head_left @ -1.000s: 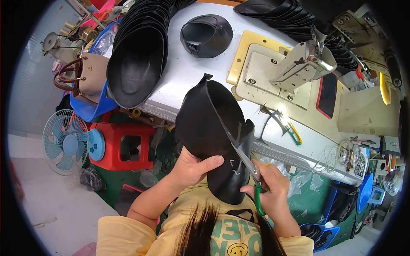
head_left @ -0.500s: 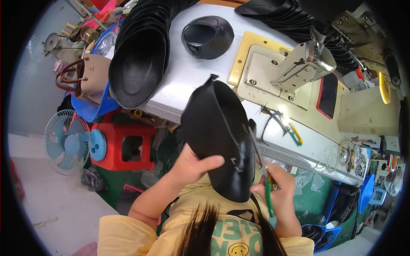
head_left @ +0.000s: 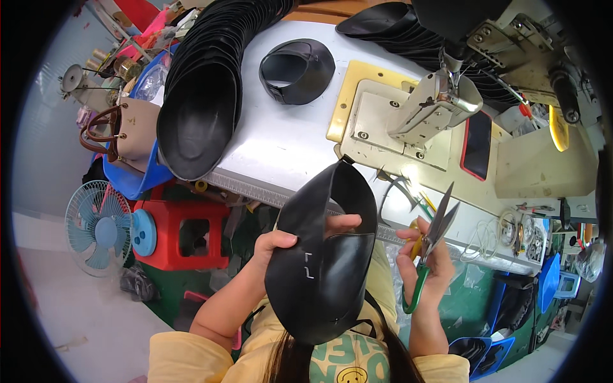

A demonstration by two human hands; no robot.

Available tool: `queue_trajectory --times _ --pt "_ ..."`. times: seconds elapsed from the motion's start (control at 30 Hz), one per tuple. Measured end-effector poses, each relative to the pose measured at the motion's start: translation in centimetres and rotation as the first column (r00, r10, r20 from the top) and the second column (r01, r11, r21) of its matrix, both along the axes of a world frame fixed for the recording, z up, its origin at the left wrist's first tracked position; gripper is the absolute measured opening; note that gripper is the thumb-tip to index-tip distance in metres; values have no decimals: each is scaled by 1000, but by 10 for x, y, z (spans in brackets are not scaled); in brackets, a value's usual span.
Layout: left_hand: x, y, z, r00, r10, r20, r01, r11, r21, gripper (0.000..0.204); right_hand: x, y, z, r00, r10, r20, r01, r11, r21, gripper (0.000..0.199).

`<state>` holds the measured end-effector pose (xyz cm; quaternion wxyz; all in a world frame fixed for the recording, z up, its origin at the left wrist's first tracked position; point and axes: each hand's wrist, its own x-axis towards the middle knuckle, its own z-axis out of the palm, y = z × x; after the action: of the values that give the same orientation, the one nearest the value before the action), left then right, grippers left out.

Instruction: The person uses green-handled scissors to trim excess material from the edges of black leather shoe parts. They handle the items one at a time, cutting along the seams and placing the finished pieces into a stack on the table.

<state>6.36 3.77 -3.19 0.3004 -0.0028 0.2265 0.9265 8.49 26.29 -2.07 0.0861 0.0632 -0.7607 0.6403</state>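
In front of my chest, my left hand [head_left: 268, 252] grips a black leather shoe upper [head_left: 297, 217]. The thumb presses on its outside, and a finger shows inside its opening. Short pale marks are visible on the upper's side. Off to the right, my right hand [head_left: 436, 281] is wrapped round a pair of scissors [head_left: 437, 225] with green and yellow handles. Their blades point upward, slightly parted, away from the leather. Another black upper [head_left: 300, 73], closed into a ring, rests on the white table [head_left: 255, 153] beyond.
A long row of nested black uppers [head_left: 198, 121] lies at the table's left, another stack [head_left: 377, 22] at the back. On the right stand a sewing machine [head_left: 421, 112] and a red-edged phone [head_left: 476, 145]. Green-handled snips [head_left: 423, 205] lie near the edge. A red stool [head_left: 182, 239] and fan [head_left: 101, 226] are left.
My left hand has turned the upper and brought it lower, with a finger now inside its opening. The scissors have moved right, away from the leather, blades parted.
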Motion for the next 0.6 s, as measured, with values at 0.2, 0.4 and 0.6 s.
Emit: queue_trajectory --times 0.2,0.4,0.6 --pt "2 -31 3 995 -59 -77 35 959 -283 80 -4 -5 2 999 13 -45 -10 998 65 57" --pt "5 -84 85 867 201 -455 -463 661 -591 55 -5 12 -15 998 -18 57 10 992 128 56" --pt "-91 -133 50 848 -319 -424 -518 -671 -530 43 -3 -2 -16 993 38 113 -52 991 127 56"
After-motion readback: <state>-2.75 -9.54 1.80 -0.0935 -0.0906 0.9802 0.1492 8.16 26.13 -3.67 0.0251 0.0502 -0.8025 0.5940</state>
